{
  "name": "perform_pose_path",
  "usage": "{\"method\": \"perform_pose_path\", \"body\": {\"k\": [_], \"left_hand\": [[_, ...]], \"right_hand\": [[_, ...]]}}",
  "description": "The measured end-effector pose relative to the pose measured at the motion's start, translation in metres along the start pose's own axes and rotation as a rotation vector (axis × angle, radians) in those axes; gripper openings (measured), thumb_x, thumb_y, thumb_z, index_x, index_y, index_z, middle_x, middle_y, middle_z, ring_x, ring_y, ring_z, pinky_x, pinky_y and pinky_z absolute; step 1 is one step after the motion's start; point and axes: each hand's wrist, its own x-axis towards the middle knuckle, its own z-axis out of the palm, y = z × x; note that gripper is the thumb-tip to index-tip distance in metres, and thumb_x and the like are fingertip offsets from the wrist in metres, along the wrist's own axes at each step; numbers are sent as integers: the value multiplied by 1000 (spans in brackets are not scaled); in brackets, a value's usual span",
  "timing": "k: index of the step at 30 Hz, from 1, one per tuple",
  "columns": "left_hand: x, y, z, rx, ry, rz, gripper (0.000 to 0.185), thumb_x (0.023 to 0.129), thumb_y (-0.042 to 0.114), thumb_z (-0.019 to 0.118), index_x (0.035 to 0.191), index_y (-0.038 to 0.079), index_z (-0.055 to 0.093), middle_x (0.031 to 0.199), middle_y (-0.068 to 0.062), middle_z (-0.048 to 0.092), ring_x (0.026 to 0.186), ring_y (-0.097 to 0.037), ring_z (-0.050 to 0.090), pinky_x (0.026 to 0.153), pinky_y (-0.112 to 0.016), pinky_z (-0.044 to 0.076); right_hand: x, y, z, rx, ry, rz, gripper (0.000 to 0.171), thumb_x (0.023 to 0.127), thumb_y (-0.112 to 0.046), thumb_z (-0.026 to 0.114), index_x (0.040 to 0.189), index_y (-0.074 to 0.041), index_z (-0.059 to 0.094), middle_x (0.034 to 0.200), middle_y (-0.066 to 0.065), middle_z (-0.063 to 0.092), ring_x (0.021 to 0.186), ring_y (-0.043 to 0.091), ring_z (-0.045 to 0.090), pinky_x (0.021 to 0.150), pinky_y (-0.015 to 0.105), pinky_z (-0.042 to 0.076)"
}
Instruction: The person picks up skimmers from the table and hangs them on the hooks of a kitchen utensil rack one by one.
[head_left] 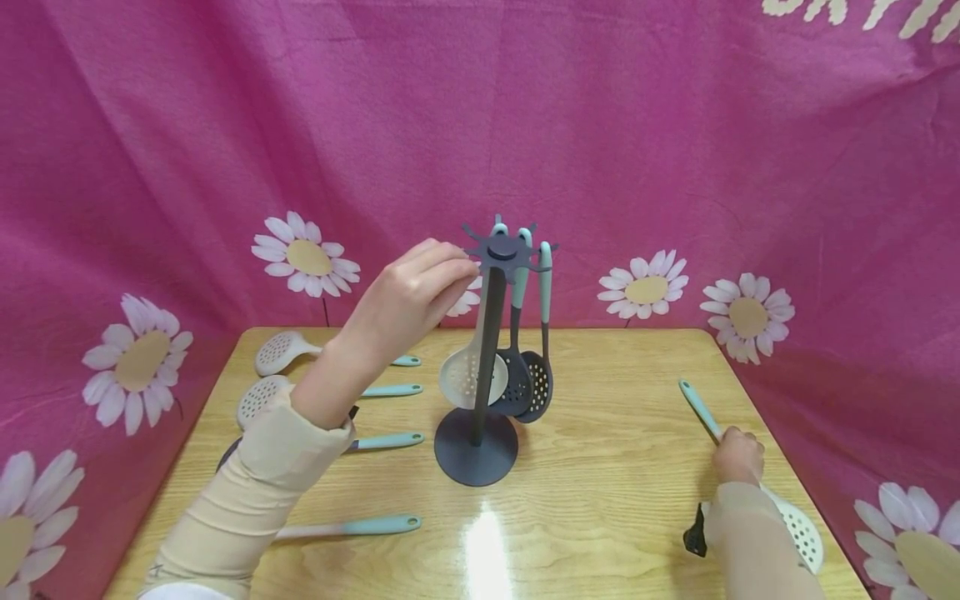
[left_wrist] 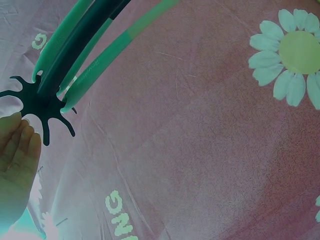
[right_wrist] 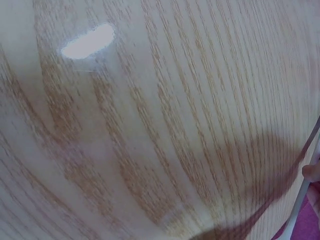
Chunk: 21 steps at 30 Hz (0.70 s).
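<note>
In the head view my left hand (head_left: 416,287) is raised to the top of a dark utensil rack (head_left: 480,462), fingertips bent at its hooked crown. The left wrist view has the hand (left_wrist: 19,167) pinching one prong of that crown (left_wrist: 44,107). Three mint-handled utensils hang from the far and right hooks: a white perforated ladle (head_left: 459,377), a dark slotted utensil (head_left: 516,385) and a dark skimmer (head_left: 542,383). Low at the right, my right hand (head_left: 738,457) grips a white skimmer (head_left: 801,529) around its shaft, the mint handle pointing away from me.
Left of the rack, several utensils lie on the wooden table (head_left: 600,467): two white skimmers (head_left: 277,352), a dark one with a mint handle (head_left: 390,442), and a white-shafted one (head_left: 382,525) nearer me. My left forearm partly covers them. A pink flowered cloth (head_left: 637,150) surrounds the table.
</note>
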Motion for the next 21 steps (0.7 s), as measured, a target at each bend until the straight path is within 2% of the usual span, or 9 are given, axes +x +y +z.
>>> {"method": "perform_pose_path", "body": {"k": [8,11,13,16,21], "left_hand": [[-1,0,2,-4,19,10,14,76,-2,69,89,-5,67,83,-12,64,77,-22,58,73,-28,51],[-1,0,3,-12,28,7,13,75,-2,69,88,-5,67,82,-12,64,76,-22,58,72,-27,51],[-1,0,3,-16,34,7,12,76,-2,69,88,-5,67,82,-11,64,76,-22,57,71,-27,51],[-1,0,3,-18,41,8,12,76,-2,69,88,-4,67,82,-11,64,75,-21,57,71,-27,50],[0,0,3,-20,47,13,11,76,-3,68,87,-4,67,81,-10,64,75,-21,57,70,-27,50]], "right_hand": [[3,1,-1,-48,-19,-48,17,82,6,41,86,21,47,81,39,49,81,54,48,71,54,41],[6,1,-2,-55,30,-112,13,79,6,45,78,18,50,74,35,52,75,52,50,70,54,40],[8,0,-5,-42,51,-138,12,78,5,48,79,17,51,73,33,53,74,51,51,70,55,39],[11,-5,-10,1,113,-166,16,75,5,54,84,18,51,72,33,54,73,51,51,69,56,39],[17,-21,-23,100,206,-152,29,69,8,56,95,20,51,80,36,54,78,54,50,71,56,40]]}}
